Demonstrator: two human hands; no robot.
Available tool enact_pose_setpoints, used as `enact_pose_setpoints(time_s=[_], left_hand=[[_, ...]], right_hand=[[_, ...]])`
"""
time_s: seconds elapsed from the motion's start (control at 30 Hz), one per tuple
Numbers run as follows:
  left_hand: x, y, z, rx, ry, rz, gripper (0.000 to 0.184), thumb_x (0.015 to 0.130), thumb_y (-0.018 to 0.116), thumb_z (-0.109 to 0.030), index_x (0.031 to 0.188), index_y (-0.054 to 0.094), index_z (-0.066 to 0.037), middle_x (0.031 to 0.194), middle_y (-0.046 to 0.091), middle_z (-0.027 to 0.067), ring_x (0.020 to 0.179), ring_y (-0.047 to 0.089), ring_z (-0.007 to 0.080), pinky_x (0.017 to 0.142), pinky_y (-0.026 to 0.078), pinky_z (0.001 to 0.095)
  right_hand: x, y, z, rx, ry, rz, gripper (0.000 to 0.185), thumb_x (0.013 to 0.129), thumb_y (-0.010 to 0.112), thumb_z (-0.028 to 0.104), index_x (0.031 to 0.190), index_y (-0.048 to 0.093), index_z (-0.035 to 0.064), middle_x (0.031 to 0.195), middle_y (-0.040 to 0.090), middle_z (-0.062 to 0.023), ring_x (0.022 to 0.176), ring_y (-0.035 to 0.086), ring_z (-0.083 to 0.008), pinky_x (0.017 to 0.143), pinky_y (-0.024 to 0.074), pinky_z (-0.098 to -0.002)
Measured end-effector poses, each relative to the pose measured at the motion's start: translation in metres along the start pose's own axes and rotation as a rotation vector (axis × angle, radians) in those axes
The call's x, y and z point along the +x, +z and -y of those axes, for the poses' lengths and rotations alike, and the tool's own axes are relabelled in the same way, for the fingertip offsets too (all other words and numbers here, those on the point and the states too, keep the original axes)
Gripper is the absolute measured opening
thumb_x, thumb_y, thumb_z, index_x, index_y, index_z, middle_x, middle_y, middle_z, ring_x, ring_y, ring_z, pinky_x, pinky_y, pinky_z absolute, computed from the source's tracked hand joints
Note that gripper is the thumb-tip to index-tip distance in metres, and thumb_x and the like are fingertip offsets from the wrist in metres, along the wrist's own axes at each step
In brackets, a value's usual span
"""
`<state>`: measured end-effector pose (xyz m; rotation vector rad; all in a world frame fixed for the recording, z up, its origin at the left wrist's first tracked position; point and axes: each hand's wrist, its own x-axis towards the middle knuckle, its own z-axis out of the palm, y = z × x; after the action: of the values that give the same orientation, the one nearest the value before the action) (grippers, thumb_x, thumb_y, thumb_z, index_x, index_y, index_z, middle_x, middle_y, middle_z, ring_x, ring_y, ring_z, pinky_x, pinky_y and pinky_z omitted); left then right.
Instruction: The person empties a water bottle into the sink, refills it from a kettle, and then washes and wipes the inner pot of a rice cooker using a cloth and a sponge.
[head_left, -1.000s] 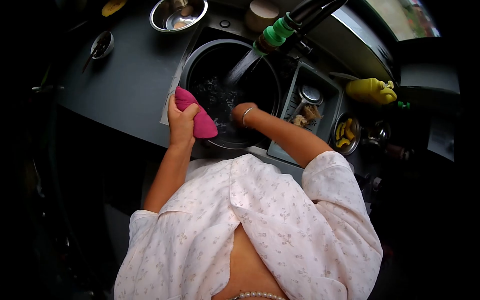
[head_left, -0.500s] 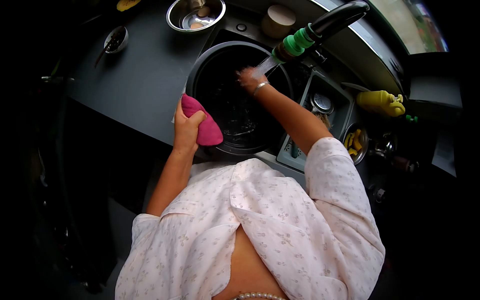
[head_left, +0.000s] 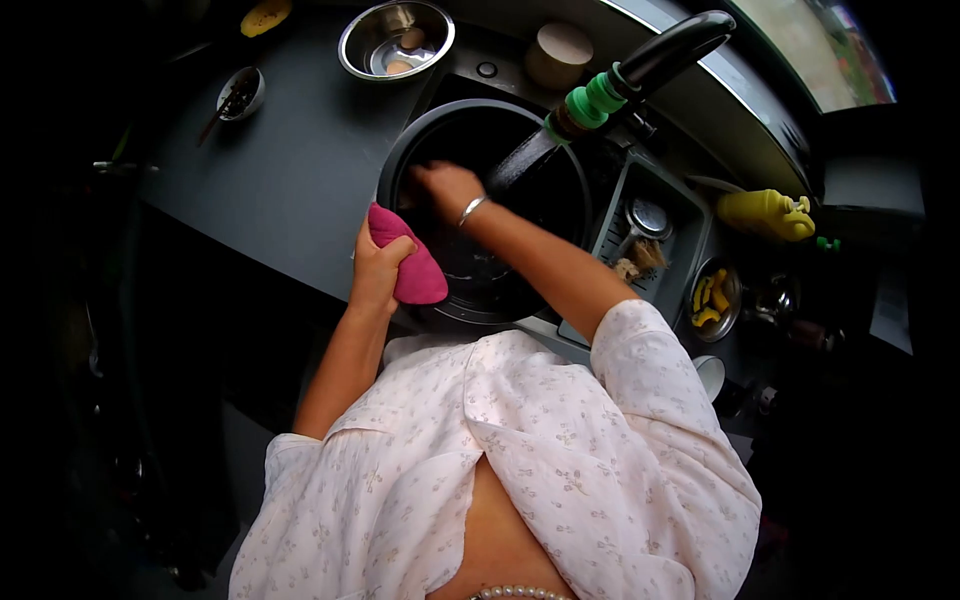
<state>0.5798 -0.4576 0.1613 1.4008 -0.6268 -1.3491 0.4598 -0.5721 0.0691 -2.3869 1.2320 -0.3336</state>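
My left hand (head_left: 374,272) grips a folded pink cloth (head_left: 412,262) at the left rim of a large, round, dark pot (head_left: 425,122). The thumb presses on the cloth, and part of the rim behind it is hidden. Inside the pot, my right hand (head_left: 448,188) is by the left inner wall. Its fingers are blurred and in shadow, so their grip does not show. A black faucet (head_left: 680,45) with a green nozzle (head_left: 590,103) runs a stream of water (head_left: 522,162) into the pot, just right of my right wrist.
Right of the pot sits a grey drain basket (head_left: 690,215) with a round metal strainer (head_left: 645,218). Beyond are a yellow bottle (head_left: 765,213) and a bowl of yellow pieces (head_left: 712,297). A steel bowl (head_left: 397,40) and a small white bowl (head_left: 241,94) stand on the counter (head_left: 265,190).
My right hand has moved left, out from under the stream, toward the pot's left inner wall. My left hand keeps its hold on the cloth. The view has shifted slightly.
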Motion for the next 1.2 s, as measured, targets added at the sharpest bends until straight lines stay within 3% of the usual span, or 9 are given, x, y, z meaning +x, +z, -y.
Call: enact_pose_setpoints(time_s=[0.13, 0.4, 0.5, 0.53, 0.67, 0.77, 0.9, 1.07, 1.2], left_hand=[[-0.003, -0.004, -0.001, -0.015, 0.002, -0.039, 0.037, 0.067, 0.057, 0.006, 0.102, 0.051, -0.006, 0.083, 0.053, 0.002, 0.074, 0.056, 0.0125, 0.069, 0.05, 0.0263], [-0.001, 0.015, -0.009, -0.09, 0.058, 0.004, 0.044, 0.066, 0.057, 0.006, 0.107, 0.05, -0.005, 0.085, 0.052, 0.0035, 0.076, 0.056, 0.0135, 0.069, 0.05, 0.027], [-0.001, 0.004, -0.003, -0.034, -0.01, 0.053, 0.054, 0.065, 0.057, 0.006, 0.117, 0.047, -0.005, 0.088, 0.052, 0.0046, 0.078, 0.055, 0.0135, 0.07, 0.05, 0.0274], [-0.002, 0.005, -0.005, -0.03, 0.007, 0.041, 0.057, 0.065, 0.057, 0.006, 0.119, 0.046, -0.005, 0.089, 0.051, 0.0049, 0.079, 0.055, 0.0137, 0.071, 0.05, 0.0277], [-0.002, 0.002, -0.012, 0.036, -0.032, 0.055, 0.056, 0.065, 0.058, 0.005, 0.119, 0.045, -0.005, 0.089, 0.051, 0.0047, 0.08, 0.055, 0.0146, 0.072, 0.051, 0.0286], [0.001, -0.005, -0.002, 0.055, 0.023, 0.038, 0.053, 0.065, 0.059, 0.004, 0.115, 0.046, -0.005, 0.09, 0.052, 0.0046, 0.081, 0.056, 0.0151, 0.073, 0.051, 0.0289], [-0.001, -0.007, -0.003, -0.013, 0.019, -0.018, 0.049, 0.065, 0.059, 0.004, 0.111, 0.047, -0.006, 0.09, 0.052, 0.0045, 0.081, 0.056, 0.0147, 0.072, 0.05, 0.0284], [0.001, 0.0, 0.007, -0.049, 0.011, 0.068, 0.043, 0.066, 0.059, 0.004, 0.107, 0.049, -0.006, 0.089, 0.053, 0.0042, 0.08, 0.056, 0.0143, 0.072, 0.051, 0.0286], [-0.004, 0.009, -0.007, -0.047, 0.038, 0.065, 0.051, 0.066, 0.057, 0.005, 0.116, 0.048, -0.005, 0.092, 0.054, 0.0039, 0.084, 0.056, 0.014, 0.075, 0.05, 0.0276]], right_hand=[[-0.002, -0.008, -0.063, -0.364, 0.143, 0.21, 0.024, 0.082, 0.06, 0.021, 0.104, 0.064, 0.0127, 0.098, 0.066, -0.0106, 0.088, 0.066, -0.0256, 0.071, 0.0541, -0.0403], [-0.073, -0.021, -0.052, 0.03, 0.385, 0.598, 0.028, 0.077, 0.067, 0.018, 0.1, 0.062, 0.0041, 0.096, 0.066, -0.0153, 0.091, 0.065, -0.0299, 0.08, 0.0519, -0.0382], [-0.07, -0.008, -0.087, 0.659, 0.832, -0.164, 0.019, 0.075, 0.064, 0.003, 0.092, 0.055, 0.004, 0.093, 0.064, -0.01, 0.082, 0.062, -0.0181, 0.077, 0.0521, -0.0326], [-0.062, -0.011, -0.096, 0.786, 0.88, -0.364, 0.025, 0.072, 0.065, 0.006, 0.095, 0.055, 0.0024, 0.094, 0.065, -0.017, 0.088, 0.065, -0.0284, 0.077, 0.0518, -0.0353], [-0.022, -0.025, -0.047, 0.768, 0.63, -0.531, 0.033, 0.078, 0.061, 0.0, 0.109, 0.052, 0.0056, 0.102, 0.062, -0.0095, 0.096, 0.061, -0.0196, 0.085, 0.0486, -0.031], [0.001, 0.008, -0.009, 0.956, 0.044, -0.489, 0.038, 0.075, 0.056, -0.01, 0.109, 0.052, 0.0064, 0.101, 0.056, -0.0059, 0.096, 0.058, -0.0185, 0.087, 0.0454, -0.0288], [-0.044, 0.004, 0.017, 0.71, -0.357, 0.105, 0.042, 0.072, 0.058, -0.01, 0.111, 0.056, 0.0069, 0.103, 0.057, -0.0133, 0.098, 0.06, -0.0321, 0.084, 0.0484, -0.0353], [-0.083, -0.061, 0.022, 0.14, -0.213, 0.618, 0.045, 0.076, 0.066, 0.011, 0.119, 0.054, 0.0194, 0.109, 0.058, -0.0119, 0.101, 0.06, -0.0316, 0.084, 0.0493, -0.0377], [-0.089, -0.079, 0.006, 0.364, -0.015, -0.114, 0.044, 0.075, 0.066, 0.008, 0.116, 0.053, 0.0138, 0.111, 0.056, -0.0117, 0.097, 0.06, -0.0322, 0.079, 0.0517, -0.0384]])
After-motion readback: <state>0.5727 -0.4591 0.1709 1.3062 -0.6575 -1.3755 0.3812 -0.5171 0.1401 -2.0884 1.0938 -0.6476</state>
